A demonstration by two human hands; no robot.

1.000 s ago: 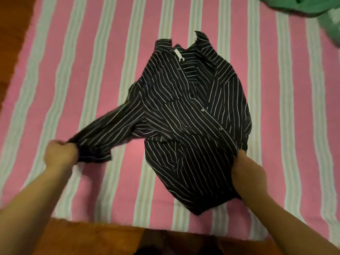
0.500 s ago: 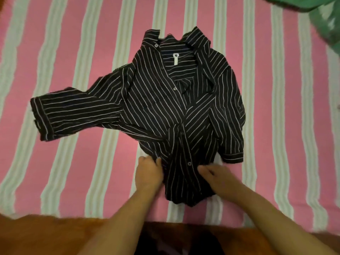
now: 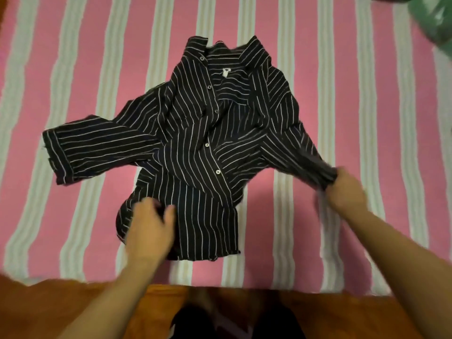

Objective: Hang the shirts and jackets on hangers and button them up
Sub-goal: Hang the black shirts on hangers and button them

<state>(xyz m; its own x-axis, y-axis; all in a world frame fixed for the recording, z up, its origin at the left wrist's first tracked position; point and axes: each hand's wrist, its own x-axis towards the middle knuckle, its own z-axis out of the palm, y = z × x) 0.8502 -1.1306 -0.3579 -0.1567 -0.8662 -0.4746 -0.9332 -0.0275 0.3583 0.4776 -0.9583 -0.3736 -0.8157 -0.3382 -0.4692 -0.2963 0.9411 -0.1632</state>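
Shirt [image 3: 208, 152] lies crumpled, collar away, on striped sheet [image 3: 342, 94]; R hand [image 3: 342, 192] grips its sleeve end, L hand [image 3: 151, 226] rests on hem w/ fingers loose.

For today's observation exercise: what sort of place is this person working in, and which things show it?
Probably a home bedroom: a pink-and-white striped sheet spread like bedding, a wooden edge below it, and a black striped shirt laid out, with green fabric nearby.
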